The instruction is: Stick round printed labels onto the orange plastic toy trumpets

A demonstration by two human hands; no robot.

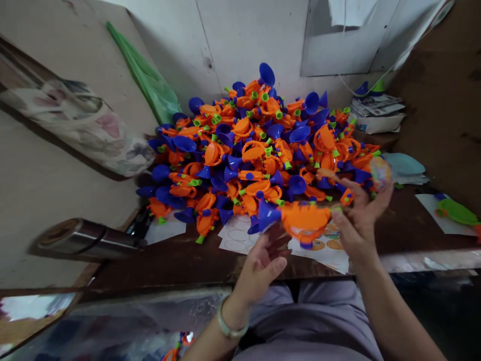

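- The dark worktop [180, 265] runs across the view.
- On it, a heap of toy trumpets [255, 145], orange and blue with green mouthpieces, stands against the back wall.
- At the left hangs a flower-print cloth [90, 120]; a green plastic bag [154, 82] is beside it.
- A metal flask [86, 238] lies at the worktop's left end.
- The right hand [361, 225] has its thumb at the mouthpiece of one raised toy trumpet [306, 220], other fingers spread; blur hides whether they grip it.
- The left hand [259, 271] is half curled under that trumpet's blue bell; I cannot tell whether its fingers grasp.
- The raised toy trumpet is level, above printed paper [341, 261] at the worktop's front edge.
- A round sticker [380, 173] is at the right fingertips.
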